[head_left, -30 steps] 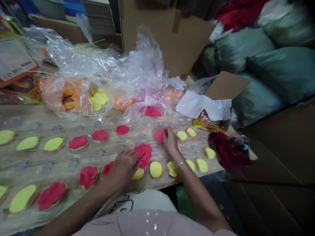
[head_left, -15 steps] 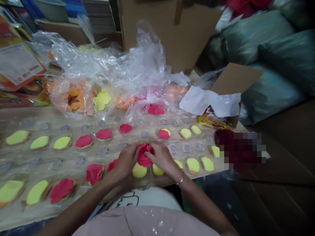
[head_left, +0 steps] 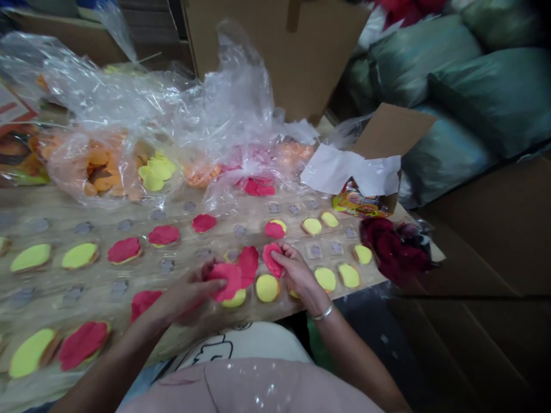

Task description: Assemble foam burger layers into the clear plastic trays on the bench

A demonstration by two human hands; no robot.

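Observation:
My left hand [head_left: 193, 291] is closed, thumb on top, on a light red scalloped flat piece [head_left: 228, 281]. A darker red piece [head_left: 248, 266] overlaps its right side; whether the same fingers hold it I cannot tell. A smaller red scalloped piece [head_left: 272, 261] is pinched in my right hand [head_left: 297, 274], apart from the left one. Both hands are just above a clear plastic sheet with moulded pockets [head_left: 172, 304]. Close below them lie yellow rounded pieces, one [head_left: 267, 288] in full view and another [head_left: 235, 299] partly covered by the light red piece.
Other pockets hold yellow pieces, some topped with red ones [head_left: 124, 250], or small grey shapes [head_left: 167, 266]. Clear bags [head_left: 86, 166] of orange, yellow and red pieces line the back. An open carton [head_left: 365, 198] and a dark red bundle [head_left: 396, 249] are at right. Stuffed sacks [head_left: 491, 97] stand beyond.
My hands were together on one red bunch; now they are apart, each with red material. The left has moved left and the right slightly right. The view has shifted to the right.

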